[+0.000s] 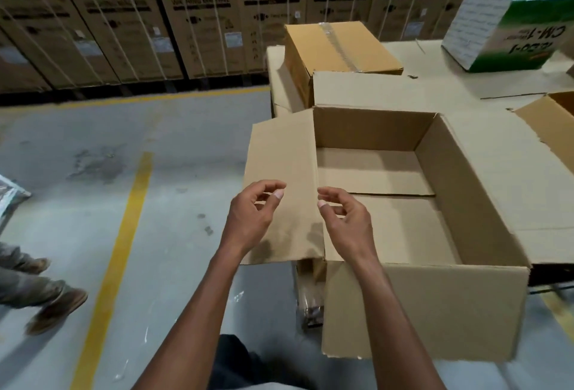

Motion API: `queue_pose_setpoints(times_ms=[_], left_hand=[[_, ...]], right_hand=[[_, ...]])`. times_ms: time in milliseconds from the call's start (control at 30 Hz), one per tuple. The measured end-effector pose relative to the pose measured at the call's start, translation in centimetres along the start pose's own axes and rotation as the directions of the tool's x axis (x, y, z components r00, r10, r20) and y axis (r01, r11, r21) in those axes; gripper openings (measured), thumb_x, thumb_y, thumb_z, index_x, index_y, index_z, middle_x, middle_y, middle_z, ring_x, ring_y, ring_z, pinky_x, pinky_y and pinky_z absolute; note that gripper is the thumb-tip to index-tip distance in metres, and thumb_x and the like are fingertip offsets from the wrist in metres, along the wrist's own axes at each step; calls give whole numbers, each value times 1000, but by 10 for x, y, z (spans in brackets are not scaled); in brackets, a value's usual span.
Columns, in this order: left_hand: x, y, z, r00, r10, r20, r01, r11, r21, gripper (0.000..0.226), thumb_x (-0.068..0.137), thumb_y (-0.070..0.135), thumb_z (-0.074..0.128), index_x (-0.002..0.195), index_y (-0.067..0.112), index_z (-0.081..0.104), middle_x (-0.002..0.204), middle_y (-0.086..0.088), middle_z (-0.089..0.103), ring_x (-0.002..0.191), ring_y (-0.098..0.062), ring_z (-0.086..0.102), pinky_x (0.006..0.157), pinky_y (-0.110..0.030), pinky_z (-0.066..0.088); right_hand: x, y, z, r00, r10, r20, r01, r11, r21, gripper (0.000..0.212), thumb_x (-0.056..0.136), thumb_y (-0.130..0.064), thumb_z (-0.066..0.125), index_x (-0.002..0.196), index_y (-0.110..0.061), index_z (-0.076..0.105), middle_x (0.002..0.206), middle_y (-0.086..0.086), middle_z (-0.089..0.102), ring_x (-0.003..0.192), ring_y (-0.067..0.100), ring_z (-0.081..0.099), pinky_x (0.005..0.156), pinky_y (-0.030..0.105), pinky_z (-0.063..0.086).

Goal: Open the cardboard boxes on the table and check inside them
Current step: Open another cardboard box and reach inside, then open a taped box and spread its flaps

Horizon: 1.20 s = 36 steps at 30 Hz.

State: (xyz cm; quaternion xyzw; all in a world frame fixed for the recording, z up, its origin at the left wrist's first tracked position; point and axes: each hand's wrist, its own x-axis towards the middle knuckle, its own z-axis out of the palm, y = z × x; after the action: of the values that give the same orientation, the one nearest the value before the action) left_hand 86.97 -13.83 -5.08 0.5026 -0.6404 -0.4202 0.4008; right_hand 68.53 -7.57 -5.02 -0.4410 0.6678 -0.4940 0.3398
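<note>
- My left hand (253,212) and right hand (344,222) hover side by side with a small gap between them, fingers loosely curled and gripping nothing, just above the near left corner of the open box (403,203).
- That box sits at the near edge of the tabletop (466,85), and its front wall hangs out past the edge toward me. I judge that leaning on the rim could tip it off onto the floor (93,203).
- Its left flap (282,184) sticks out flat over the floor. A careless knock from my left hand could bend it or drag the whole box sideways.
- Inside I see only the bare bottom flaps, one overlapping the other. Nothing lies on them. The near inside corner is hidden behind my right hand, so I could miss something small there.
- To the right, another open box (556,122) is cut off by the frame edge. I cannot tell what it holds.
- Behind, a taped box (338,48) is still sealed, touching or almost touching the far flap of my box. Pulling at the tape could shove it off the far left edge, which it sits close to.
- Farthest right, a white and green carton (509,17) looks tilted and blurred. It may be unsteady.
</note>
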Motion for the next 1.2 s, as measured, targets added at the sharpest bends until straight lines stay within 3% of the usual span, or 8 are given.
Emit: queue_pose_setpoints(times_ms=[200,400,567,733,933,1000,1133,1200], left_hand=[[62,-49,-48,999,-34,32,35,999,-14,15,99,26,64,106,32,75,109,18,72,97,-4,66,80,-17,51],[150,-78,-123,985,-22,169,23,1000,0,14,98,25,64,102,34,75,105,18,72,91,-2,66,75,-10,49],[229,-101,-180,975,-21,223,16,1000,26,13,98,29,64,101,36,75,102,17,72,88,-1,66,74,-11,49],[316,-109,-191,943,-17,333,16,1000,8,12,98,30,65,105,34,74,98,15,73,88,1,64,74,-10,48],[445,-127,-174,872,29,489,-64,996,55,16,99,30,64,111,33,73,103,14,73,94,2,65,77,-12,49],[494,-129,-168,845,52,532,-97,994,56,16,98,29,65,111,34,74,101,15,74,94,-1,66,79,-14,50],[591,-121,-161,829,90,552,-144,988,55,17,99,27,64,113,32,74,102,13,73,91,0,65,71,-12,50],[637,-116,-149,821,97,563,-152,987,51,18,100,27,63,115,29,73,103,9,72,90,1,64,66,-10,49]], right_hand=[[53,-17,67,996,-12,-89,9,1000,-28,20,97,-22,64,112,-31,73,104,-18,71,81,-3,64,66,10,48],[119,-52,169,991,-10,-136,3,999,-53,20,97,-23,64,111,-35,72,100,-23,70,87,-3,65,70,12,51],[171,-73,239,985,27,-170,-34,999,-38,20,96,-18,64,109,-32,72,101,-16,72,86,4,68,65,10,50],[228,-81,268,963,84,-255,-94,995,-29,20,96,-22,65,111,-33,72,103,-14,72,89,8,70,62,16,55],[327,-71,283,922,112,-371,-137,990,-41,21,97,-27,64,115,-36,70,105,-25,66,92,2,65,80,34,61],[368,-69,283,906,132,-401,-163,986,-43,21,98,-27,63,116,-35,70,103,-30,61,91,0,63,79,31,59],[450,-74,283,885,162,-436,-200,979,-43,20,99,-26,62,115,-37,67,101,-31,56,93,-4,59,65,12,49],[489,-78,281,870,168,-464,-205,978,-31,21,99,-26,62,116,-36,66,104,-27,60,95,-4,60,67,12,49]])
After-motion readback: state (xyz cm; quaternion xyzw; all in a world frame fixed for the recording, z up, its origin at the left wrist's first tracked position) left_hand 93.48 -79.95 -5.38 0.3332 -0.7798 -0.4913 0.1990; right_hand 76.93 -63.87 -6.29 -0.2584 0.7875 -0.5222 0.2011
